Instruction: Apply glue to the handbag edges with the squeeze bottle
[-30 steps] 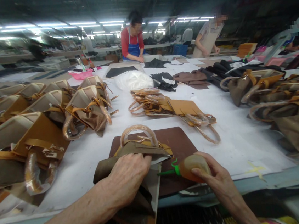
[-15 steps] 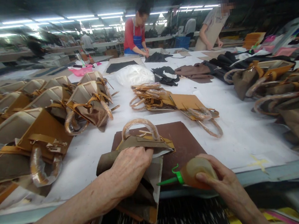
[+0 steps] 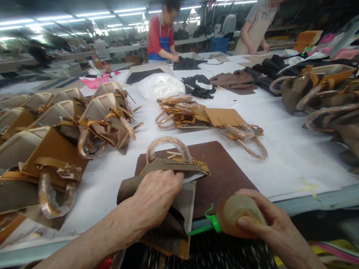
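the right hand (image 3: pixel 270 217) is wrapped round the squeeze bottle (image 3: pixel 237 216); its green nozzle (image 3: pixel 204 229) points left to the handbag (image 3: pixel 188 197), overhanging the counter (image 3: pixel 285 162). the left hand (image 3: pixel 160 194), nearer, clasps the handbag's fabric.

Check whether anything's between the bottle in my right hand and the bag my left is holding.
Nothing visible: the bottle in your right hand has its green nozzle at or almost at the side edge of the bag. Your left hand is higher up.
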Demonstrator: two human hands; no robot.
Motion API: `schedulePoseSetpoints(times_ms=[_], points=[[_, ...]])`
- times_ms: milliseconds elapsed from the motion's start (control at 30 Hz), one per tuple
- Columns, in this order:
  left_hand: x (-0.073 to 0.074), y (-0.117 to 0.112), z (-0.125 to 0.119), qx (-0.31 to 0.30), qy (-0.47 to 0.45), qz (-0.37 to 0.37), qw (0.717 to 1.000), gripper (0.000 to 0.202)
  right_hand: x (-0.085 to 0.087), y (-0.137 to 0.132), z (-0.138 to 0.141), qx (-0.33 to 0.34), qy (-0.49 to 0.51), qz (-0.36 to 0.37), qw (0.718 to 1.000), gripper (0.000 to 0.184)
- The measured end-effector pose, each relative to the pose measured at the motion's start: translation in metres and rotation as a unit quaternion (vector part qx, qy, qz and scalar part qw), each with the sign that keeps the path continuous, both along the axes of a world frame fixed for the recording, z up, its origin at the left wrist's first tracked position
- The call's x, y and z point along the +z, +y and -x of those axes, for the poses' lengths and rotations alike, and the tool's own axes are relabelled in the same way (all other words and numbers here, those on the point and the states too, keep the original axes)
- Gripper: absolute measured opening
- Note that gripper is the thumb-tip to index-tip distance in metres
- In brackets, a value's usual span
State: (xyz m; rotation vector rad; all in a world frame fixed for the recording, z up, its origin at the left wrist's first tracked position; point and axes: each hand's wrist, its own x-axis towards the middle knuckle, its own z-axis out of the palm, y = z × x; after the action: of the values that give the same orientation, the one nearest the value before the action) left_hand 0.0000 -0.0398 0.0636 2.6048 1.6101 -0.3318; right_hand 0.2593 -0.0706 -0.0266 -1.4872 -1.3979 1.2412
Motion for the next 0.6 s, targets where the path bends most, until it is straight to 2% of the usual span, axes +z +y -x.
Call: schedulePoseSetpoints(times_ms=[133,333,500,600], points=[[0.000,-0.001,0.001,-0.003,0.004,0.009,1.000,0.018,0.003,-0.005,-0.005,0.012,0.011,-0.009,1.000,0.039],[-0.001,0.000,0.002,0.002,0.014,-0.014,1.000,0.015,0.011,-0.014,-0.004,-0.058,0.014,0.007,0.998,0.042],[0.001,0.000,0.000,0.007,0.025,0.019,0.999,0.015,0.007,-0.017,-0.006,-0.003,-0.022,-0.003,1.000,0.045],[-0.001,-0.001,0.001,-0.002,0.018,0.008,1.000,0.013,0.002,-0.018,-0.007,0.005,-0.016,0.001,1.000,0.044]])
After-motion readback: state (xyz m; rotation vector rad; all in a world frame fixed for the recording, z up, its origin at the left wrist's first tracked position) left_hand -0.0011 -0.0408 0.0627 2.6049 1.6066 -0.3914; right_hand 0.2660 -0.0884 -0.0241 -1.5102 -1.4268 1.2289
